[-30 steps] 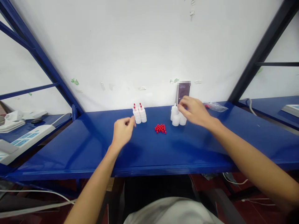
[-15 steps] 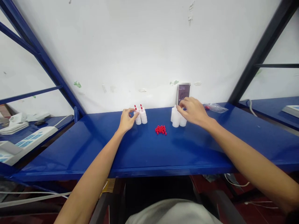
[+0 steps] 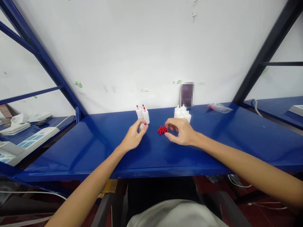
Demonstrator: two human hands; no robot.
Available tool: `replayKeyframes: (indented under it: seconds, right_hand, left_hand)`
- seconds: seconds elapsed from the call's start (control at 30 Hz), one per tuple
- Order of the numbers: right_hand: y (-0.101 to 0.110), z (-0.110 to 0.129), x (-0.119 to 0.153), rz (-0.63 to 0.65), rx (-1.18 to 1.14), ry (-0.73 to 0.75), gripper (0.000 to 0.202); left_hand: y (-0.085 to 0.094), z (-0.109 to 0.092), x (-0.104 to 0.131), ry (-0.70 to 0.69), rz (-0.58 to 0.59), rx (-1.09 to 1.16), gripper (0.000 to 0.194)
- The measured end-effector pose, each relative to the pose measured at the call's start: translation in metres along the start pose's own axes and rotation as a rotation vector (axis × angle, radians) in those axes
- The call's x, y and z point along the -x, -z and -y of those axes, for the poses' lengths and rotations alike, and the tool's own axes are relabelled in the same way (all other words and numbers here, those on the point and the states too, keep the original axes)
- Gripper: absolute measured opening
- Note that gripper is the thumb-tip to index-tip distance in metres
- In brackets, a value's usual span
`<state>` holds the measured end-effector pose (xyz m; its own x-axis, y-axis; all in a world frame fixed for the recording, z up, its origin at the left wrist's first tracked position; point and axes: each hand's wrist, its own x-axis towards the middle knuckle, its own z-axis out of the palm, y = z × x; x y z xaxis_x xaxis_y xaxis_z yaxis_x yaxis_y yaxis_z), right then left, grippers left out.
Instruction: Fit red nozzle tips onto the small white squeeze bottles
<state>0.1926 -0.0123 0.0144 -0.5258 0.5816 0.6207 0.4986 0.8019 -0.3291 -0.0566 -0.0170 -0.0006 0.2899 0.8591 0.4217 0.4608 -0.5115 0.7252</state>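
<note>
My left hand (image 3: pixel 134 135) is closed round a white bottle (image 3: pixel 142 126) with a red tip, tilted to the right. Just behind it, a few white bottles with red tips (image 3: pixel 146 116) stand upright together. A small pile of red caps (image 3: pixel 162 130) lies on the blue table between my hands. My right hand (image 3: pixel 181 130) is beside the pile's right edge, thumb and fingers apart, with nothing visible between them. Behind that hand stands a group of white bottles (image 3: pixel 181 113) without red tips, partly hidden by it.
A dark phone (image 3: pixel 187 94) leans on the wall behind the uncapped bottles. A clear plastic bag (image 3: pixel 220 108) with something red lies at the back right of the blue table (image 3: pixel 151 160). Blue and dark posts rise at both sides; a power strip (image 3: pixel 30 143) is at the left.
My left hand has come nearer with one red-tipped bottle, out of the left group. My right hand has moved from the uncapped bottles down and left to the red caps.
</note>
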Motion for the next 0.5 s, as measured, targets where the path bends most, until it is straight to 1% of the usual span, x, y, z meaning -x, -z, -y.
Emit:
replayKeyframes:
  seconds: [0.03, 0.07, 0.13, 0.17, 0.23, 0.37, 0.43, 0.5]
  right_hand:
    - [-0.002, 0.003, 0.0, 0.059, -0.015, 0.008, 0.024]
    - [-0.004, 0.006, 0.0, 0.129, -0.026, 0.017, 0.025]
    - [-0.006, 0.01, 0.0, 0.251, -0.038, 0.043, 0.028]
    - [-0.007, 0.012, 0.0, 0.288, -0.045, 0.064, 0.03]
    - [-0.007, 0.016, 0.002, 0.303, -0.05, 0.114, 0.031]
    - [-0.003, 0.024, 0.005, 0.237, 0.025, 0.222, 0.033]
    - [-0.002, 0.028, 0.006, 0.256, 0.031, 0.261, 0.032]
    - [-0.003, 0.03, 0.006, 0.302, -0.008, 0.285, 0.032]
  left_hand:
    - [-0.005, -0.01, 0.006, -0.011, 0.045, -0.054, 0.022]
    - [-0.009, -0.018, 0.012, -0.023, 0.064, -0.086, 0.023]
    - [-0.016, -0.032, 0.022, -0.053, 0.124, -0.108, 0.022]
    - [-0.019, -0.037, 0.025, -0.062, 0.151, -0.108, 0.021]
    - [-0.022, -0.043, 0.032, -0.076, 0.182, -0.112, 0.018]
    - [-0.026, -0.047, 0.045, -0.079, 0.204, -0.209, 0.011]
    - [-0.028, -0.048, 0.05, -0.082, 0.218, -0.283, 0.015]
    - [-0.03, -0.047, 0.054, -0.102, 0.212, -0.331, 0.018]
